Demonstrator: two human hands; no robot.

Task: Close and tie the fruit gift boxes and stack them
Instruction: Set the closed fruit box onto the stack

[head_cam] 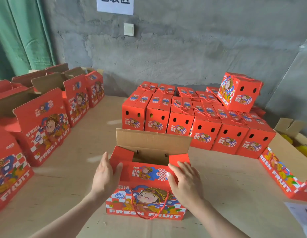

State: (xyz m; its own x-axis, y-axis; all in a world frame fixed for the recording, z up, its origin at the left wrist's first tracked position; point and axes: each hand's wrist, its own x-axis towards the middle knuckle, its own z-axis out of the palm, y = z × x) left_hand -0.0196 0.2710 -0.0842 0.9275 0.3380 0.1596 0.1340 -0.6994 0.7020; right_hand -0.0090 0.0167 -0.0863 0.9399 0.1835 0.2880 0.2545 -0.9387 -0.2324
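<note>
A red fruit gift box (146,194) printed "FRESH FRUIT" stands in front of me on the cardboard-covered table (67,189). Its near top flap and both side flaps are folded in. The far flap (152,141) stands up, brown side toward me. A red cord handle (149,205) hangs down the front face. My left hand (106,174) lies with straight fingers against the box's left top corner, thumb on the near flap. My right hand (185,179) rests flat on the right top corner.
Several closed, tied red boxes (204,133) stand in rows at the back right, one more (240,91) tilted on top. Several unclosed boxes (41,127) line the left side. An open box (283,169) sits at the right edge. A concrete wall is behind.
</note>
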